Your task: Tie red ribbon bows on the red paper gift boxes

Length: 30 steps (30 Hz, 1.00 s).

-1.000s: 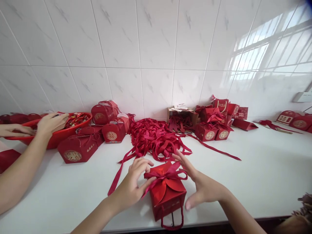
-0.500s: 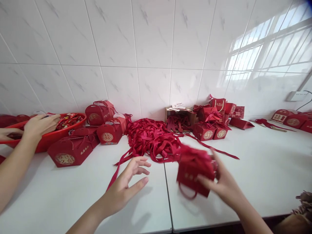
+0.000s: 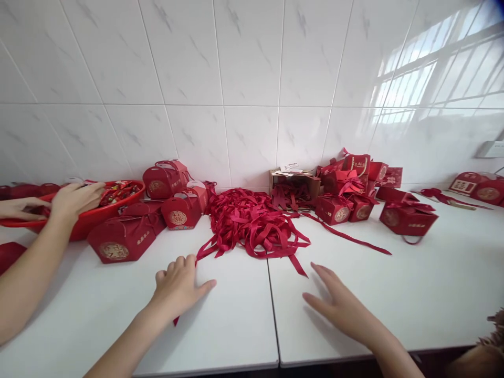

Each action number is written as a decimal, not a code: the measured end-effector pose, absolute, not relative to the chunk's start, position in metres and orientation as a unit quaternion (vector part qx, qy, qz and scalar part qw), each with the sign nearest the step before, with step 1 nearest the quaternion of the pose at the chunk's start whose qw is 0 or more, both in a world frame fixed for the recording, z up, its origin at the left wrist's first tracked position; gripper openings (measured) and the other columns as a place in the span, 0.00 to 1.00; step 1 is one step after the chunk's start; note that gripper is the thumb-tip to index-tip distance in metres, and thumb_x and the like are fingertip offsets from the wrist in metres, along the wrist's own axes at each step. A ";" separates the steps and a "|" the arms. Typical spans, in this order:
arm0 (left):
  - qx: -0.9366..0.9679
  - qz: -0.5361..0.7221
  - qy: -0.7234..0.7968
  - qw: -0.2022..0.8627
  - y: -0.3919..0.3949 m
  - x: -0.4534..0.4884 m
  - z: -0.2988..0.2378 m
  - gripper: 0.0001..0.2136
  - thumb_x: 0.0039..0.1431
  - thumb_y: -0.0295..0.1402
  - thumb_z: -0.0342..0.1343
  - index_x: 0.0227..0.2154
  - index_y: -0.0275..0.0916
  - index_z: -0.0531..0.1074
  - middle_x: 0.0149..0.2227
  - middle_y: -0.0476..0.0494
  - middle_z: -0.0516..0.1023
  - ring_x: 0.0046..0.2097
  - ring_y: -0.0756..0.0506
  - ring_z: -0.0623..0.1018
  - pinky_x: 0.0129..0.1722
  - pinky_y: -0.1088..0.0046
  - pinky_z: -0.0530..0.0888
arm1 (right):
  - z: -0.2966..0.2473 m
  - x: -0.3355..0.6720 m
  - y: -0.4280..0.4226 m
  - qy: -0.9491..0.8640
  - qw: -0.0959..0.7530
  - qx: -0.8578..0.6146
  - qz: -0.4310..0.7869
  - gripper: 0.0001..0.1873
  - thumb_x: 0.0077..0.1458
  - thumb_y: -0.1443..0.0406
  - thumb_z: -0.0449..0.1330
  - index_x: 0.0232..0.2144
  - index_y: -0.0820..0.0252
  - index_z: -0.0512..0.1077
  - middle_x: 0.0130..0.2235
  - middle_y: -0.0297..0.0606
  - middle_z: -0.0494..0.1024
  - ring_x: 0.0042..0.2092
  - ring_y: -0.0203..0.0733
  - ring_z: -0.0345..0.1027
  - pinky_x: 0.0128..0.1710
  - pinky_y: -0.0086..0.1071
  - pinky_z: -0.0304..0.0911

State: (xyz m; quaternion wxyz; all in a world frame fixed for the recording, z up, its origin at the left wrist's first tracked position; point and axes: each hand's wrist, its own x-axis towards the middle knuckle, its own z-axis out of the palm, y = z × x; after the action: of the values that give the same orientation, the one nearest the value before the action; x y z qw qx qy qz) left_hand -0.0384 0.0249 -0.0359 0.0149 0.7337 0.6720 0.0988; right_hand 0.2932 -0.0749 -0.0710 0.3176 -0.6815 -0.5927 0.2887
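My left hand (image 3: 177, 286) is above the table's front left, palm down, thumb stretched out away from the bent fingers. It covers part of a red ribbon strand whose tip (image 3: 176, 321) shows below the wrist. My right hand (image 3: 338, 304) hovers open over the right side, with nothing between thumb and fingers. Between and beyond both hands lies a tangled heap of red ribbons (image 3: 252, 223). A red gift box (image 3: 409, 218) with gold print stands at the right, its ribbon handle hanging down in front.
Red boxes with bows (image 3: 334, 207) are stacked by the wall, next to a carton (image 3: 315, 186) of ribbons. More gift boxes (image 3: 122, 239) stand at the left. Another person's hands (image 3: 74, 202) are at a red basin (image 3: 134, 198) of wrapped sweets. Scissors (image 3: 459, 203) lie far right.
My right hand has set the red gift box down at the right, let go and come back toward the middle. My left hand has moved left and down onto the ribbon strand.
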 end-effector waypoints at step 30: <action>0.730 0.316 0.491 0.355 -0.061 -0.007 -0.008 0.13 0.64 0.39 0.45 0.49 0.43 0.59 0.26 0.54 0.63 0.28 0.50 0.65 0.32 0.75 0.65 | -0.038 0.206 -0.102 -0.221 0.491 -0.283 0.794 0.05 0.46 0.65 0.67 0.28 0.58 0.75 0.29 0.33 0.77 0.27 0.32 0.69 0.29 0.24 0.63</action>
State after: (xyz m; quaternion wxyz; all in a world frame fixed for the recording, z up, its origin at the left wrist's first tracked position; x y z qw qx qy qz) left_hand -0.0074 -0.0611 -0.0083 0.3554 0.7300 0.4907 0.3161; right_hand 0.2064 -0.1021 -0.0382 0.4909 -0.2825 -0.2210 0.7939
